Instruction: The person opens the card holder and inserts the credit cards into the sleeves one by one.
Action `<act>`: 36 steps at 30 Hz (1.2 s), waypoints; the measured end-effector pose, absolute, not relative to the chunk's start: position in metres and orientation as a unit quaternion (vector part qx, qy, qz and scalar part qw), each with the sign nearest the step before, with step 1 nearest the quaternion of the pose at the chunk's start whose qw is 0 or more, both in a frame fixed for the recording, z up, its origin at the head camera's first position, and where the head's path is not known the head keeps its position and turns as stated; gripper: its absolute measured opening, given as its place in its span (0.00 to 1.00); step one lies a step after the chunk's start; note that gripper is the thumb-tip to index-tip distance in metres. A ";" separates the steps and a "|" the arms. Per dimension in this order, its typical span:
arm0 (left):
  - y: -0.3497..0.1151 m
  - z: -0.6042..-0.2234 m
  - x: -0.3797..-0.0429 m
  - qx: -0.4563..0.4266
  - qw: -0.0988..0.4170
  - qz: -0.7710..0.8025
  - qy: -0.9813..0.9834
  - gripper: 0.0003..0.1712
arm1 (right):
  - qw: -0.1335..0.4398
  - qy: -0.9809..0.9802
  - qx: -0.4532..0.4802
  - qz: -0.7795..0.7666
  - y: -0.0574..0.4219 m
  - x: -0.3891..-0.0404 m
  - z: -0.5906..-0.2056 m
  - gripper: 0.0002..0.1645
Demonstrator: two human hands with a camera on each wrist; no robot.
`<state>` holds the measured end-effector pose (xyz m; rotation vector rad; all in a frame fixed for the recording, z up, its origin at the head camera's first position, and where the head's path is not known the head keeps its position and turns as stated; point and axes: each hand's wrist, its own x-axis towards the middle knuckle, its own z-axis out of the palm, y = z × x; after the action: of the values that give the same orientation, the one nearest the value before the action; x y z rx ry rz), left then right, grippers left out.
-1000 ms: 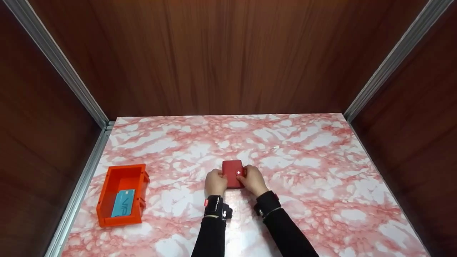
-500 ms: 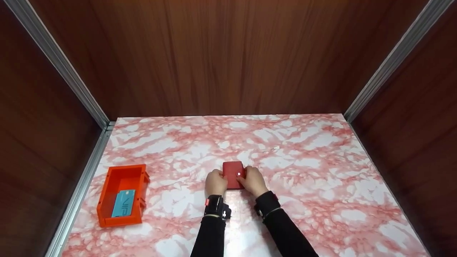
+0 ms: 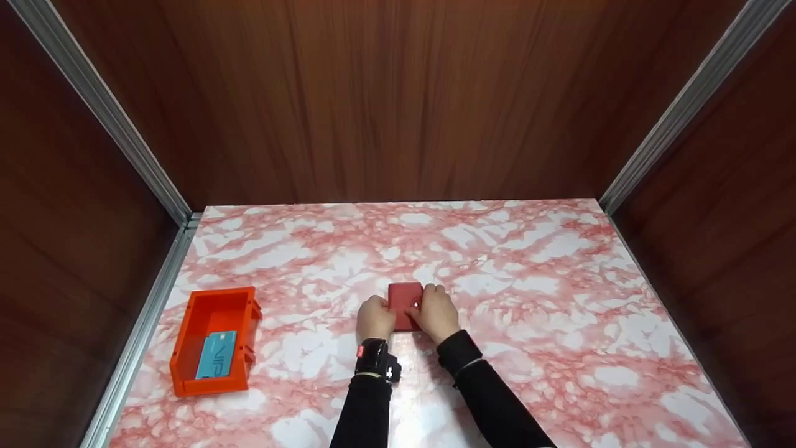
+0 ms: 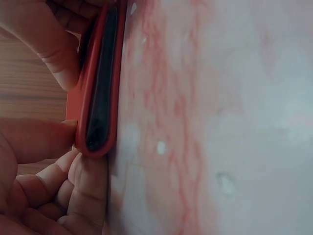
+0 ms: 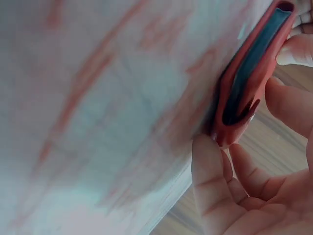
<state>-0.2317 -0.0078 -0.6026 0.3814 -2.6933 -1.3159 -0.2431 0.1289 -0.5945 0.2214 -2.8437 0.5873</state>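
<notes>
Pink-and-white marbled tabletop, dark brown wood-grain walls, grey metal corner rails; red rectangular leather-look wallet mid-surface, left hand pinching its left edge, right hand pinching the right; orange plastic bin at left, blue VIP card inside.

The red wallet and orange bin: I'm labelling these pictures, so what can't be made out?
Contents of the red wallet, head view: hidden by its cover.
Number of cards in the orange bin, head view: top blue card covers any beneath.
That card's fine print, head view: too small.
Left hand, right wrist view: mostly cut off by right edge.
</notes>
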 end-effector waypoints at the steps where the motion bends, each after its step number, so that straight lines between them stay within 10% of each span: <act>1: -0.008 -0.603 -0.232 0.127 0.059 -0.435 -0.889 0.08 | 0.116 -0.971 0.076 0.197 0.128 -0.243 -0.595 0.30; 36: -0.011 -0.608 -0.234 0.137 0.053 -0.446 -0.883 0.06 | 0.154 -0.968 0.125 0.153 0.131 -0.247 -0.590 0.11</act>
<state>-0.2343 -0.0111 -0.6081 0.4168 -2.6850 -1.3555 -0.2469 0.1312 -0.5900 0.3577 -2.7747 0.4381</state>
